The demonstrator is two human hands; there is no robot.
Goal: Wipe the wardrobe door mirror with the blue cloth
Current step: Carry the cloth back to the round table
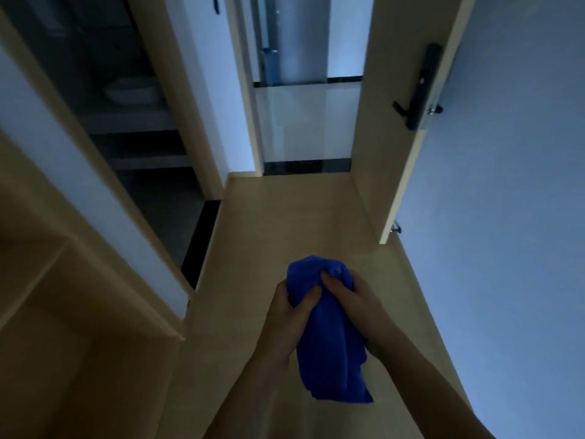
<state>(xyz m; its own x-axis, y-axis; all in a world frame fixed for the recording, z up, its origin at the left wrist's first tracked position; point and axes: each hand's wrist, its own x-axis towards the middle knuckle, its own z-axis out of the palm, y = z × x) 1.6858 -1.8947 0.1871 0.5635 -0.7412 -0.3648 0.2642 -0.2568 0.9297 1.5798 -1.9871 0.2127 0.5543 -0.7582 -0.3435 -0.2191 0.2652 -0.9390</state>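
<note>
Dim corridor, wood floor (285, 217) running ahead of and below the hands. Pale wooden unit (63, 296) left of the hands, possibly the wardrobe; no mirror face confirmed on it. Open door (395, 122) up and right of the hands, edge-on. Glass or reflective panel (304, 122) far ahead of the hands; cannot tell if mirror or plain glass.

Blue cloth (329, 337) between both hands, bunched at the top, loose tail hanging below. Left hand (286, 315) gripping the cloth's left side, thumb pressed into the folds. Right hand (357, 302) curled round the right side, fingertips pinching the top bunch. Well apart from any mirror.

Black handle (418, 87) on the door, up and right. White basin (131, 90) far up-left, in a dark opening.

Risks, as judged:
- Wadded cloth gives a small contact patch, likely streaks or missed areas.
- Hanging tail may snag on the door edge or slip loose when one hand lets go.
- Low light hides smears.
- Wrong panel wiped, since the target is not identified.

No brands, labels or readable writing.
</note>
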